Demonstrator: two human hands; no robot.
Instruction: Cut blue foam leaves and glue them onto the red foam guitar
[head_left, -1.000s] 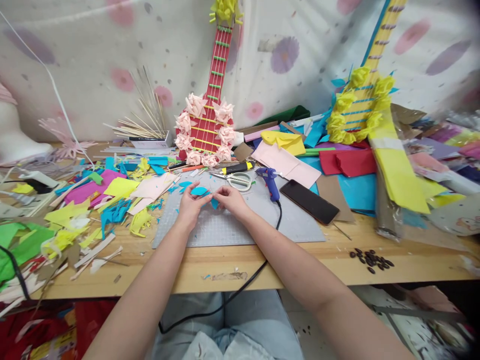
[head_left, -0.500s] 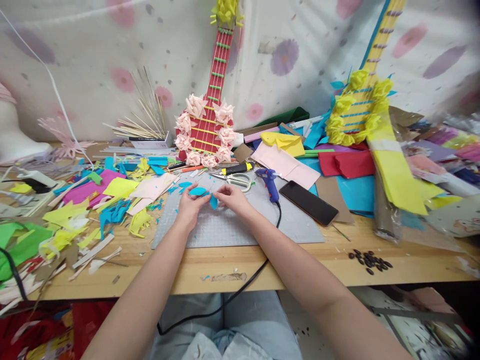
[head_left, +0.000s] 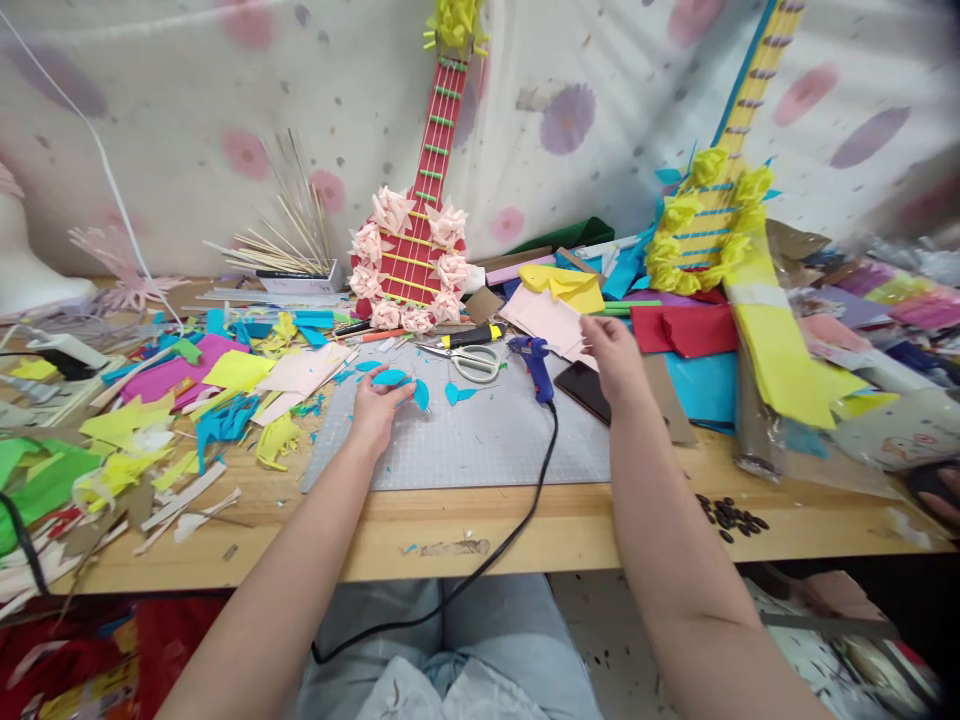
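While my wooden table (head_left: 570,525) carries the whole mess, the biggest pieces on it are two paper guitars leaning on the cloth behind: a red one (head_left: 417,255) ringed with pink flowers and a yellow one (head_left: 724,215) ringed with yellow flowers. Below them lies the grey cutting mat (head_left: 480,440), with one pair of scissors (head_left: 469,360), one blue glue gun (head_left: 535,362) and one dark phone (head_left: 589,388) along its far edge. I can read no writing anywhere. My left hand (head_left: 373,408) is curled loosely, fingertips pinching the blue paper petals (head_left: 401,383) over the mat. My right hand (head_left: 616,358) hovers half open above the phone, holding nothing. One more blue petal (head_left: 454,394) lies loose between them.
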